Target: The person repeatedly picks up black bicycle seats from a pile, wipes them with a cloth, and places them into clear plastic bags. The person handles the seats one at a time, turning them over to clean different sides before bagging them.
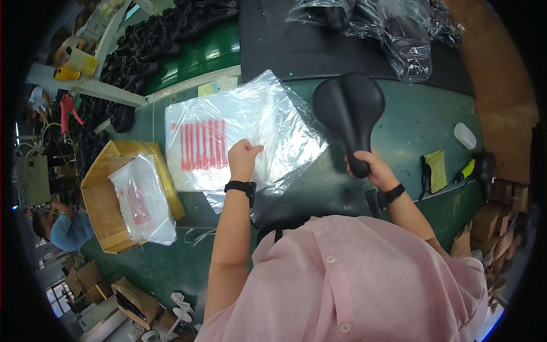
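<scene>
1. A worker in a loose pink button shirt (353, 279) stands at a green workbench (421, 122), both forearms reaching up from the lower edge of the view.

2. The left hand (244, 158), a black wristwatch (240, 187) strapped below it, is curled with fingers pressed against the thumb, pinching the edge of the top sheet in a stack of clear plastic bags printed with red stripes (216, 142). The stack lies flat on the bench, straight ahead of the worker's left arm.

3. The right hand (373, 166), banded by a second black wrist strap (393, 192), is wrapped tight around the narrow nose of a black moulded bicycle saddle (348, 111). The saddle is held with its broad rear end pointing away from the worker, just beside the right edge of the bag stack and over the bench.

4. To the left, an open brown cardboard box (101, 199) holds a slumped bundle of more clear bags with red print (142, 202).

5. At the far edge, black saddles already wrapped in clear film (399, 34) lie heaped on a dark mat (285, 45); unwrapped black saddles (154, 43) are piled up at the upper left.

6. Near the right edge rest a yellow-green cloth (437, 170), a white plastic bottle (465, 135) and a yellow-green handled tool (465, 171).
</scene>
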Available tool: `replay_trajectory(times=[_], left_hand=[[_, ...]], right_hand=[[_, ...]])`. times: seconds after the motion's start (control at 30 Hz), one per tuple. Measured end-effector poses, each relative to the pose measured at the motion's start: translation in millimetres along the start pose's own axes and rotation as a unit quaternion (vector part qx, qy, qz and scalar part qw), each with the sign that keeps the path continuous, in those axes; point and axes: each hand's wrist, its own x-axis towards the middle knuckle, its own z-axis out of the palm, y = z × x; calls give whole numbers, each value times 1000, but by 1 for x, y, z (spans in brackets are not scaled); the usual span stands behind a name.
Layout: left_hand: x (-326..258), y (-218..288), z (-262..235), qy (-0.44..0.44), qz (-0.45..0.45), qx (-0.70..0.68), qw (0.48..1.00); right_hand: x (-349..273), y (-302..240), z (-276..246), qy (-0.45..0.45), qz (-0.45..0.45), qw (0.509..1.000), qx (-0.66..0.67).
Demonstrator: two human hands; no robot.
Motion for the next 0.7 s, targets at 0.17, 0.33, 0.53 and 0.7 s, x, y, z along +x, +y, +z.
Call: replay_trajectory(times=[0.17, 0.33, 0.53, 0.7], left_hand=[[-1, -58, 1, 79, -94, -317, 940], [-17, -30, -33, 6, -99, -409, 907], [-11, -1, -28, -10, -92, -441, 893], [-12, -46, -61, -12, -116, -426, 897]], right_hand=[[9, -20, 21, -17, 22, 999, -18], [24, -33, 92, -159, 4, 987, -7], [120, 13, 193, -274, 71, 955, 87], [163, 34, 197, -169, 69, 983, -27]])
